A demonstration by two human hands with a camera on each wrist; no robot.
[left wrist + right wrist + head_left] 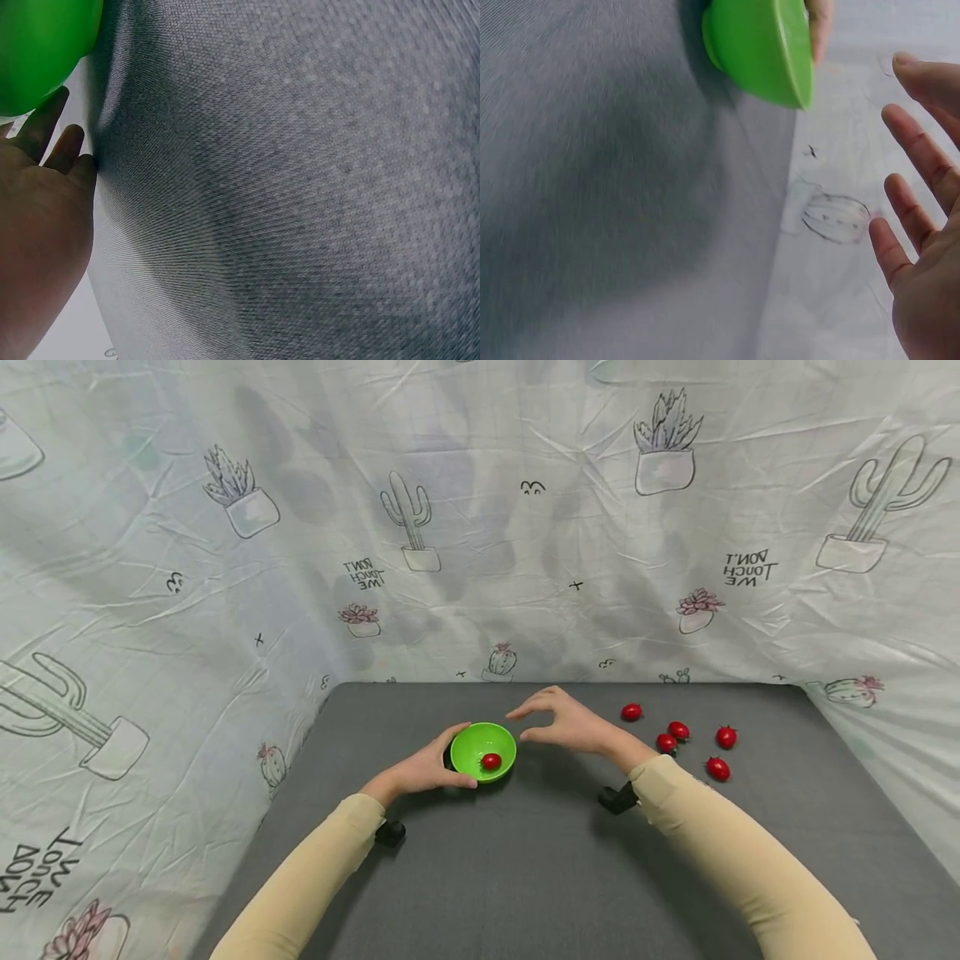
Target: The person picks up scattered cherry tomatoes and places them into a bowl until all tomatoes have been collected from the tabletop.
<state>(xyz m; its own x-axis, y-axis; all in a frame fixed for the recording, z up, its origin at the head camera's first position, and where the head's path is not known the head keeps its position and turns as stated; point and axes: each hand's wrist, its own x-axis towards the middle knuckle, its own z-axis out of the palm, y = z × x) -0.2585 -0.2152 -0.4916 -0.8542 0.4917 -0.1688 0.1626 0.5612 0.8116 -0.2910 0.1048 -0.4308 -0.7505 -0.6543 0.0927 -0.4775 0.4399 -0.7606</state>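
Note:
A small green bowl (pixel 467 745) stands on the grey table, with one red cherry tomato (pixel 491 762) inside it. My left hand (pixel 422 768) grips the bowl from the left, thumb at the near side and fingers around the far side. In the left wrist view, part of the bowl (pixel 45 52) shows above the fingers. Just right of the bowl, my right hand (pixel 564 720) hovers with spread, slightly bent fingers and nothing between them. The right wrist view shows that hand (pixel 930 247) apart from the bowl (pixel 761 49).
Several more cherry tomatoes lie loose on the right of the table (pixel 480 877), among them one (pixel 632 712) at the back and one (pixel 717 768) nearest the front. A white cloth (pixel 465 435) printed with cacti hangs behind the table and along its left side.

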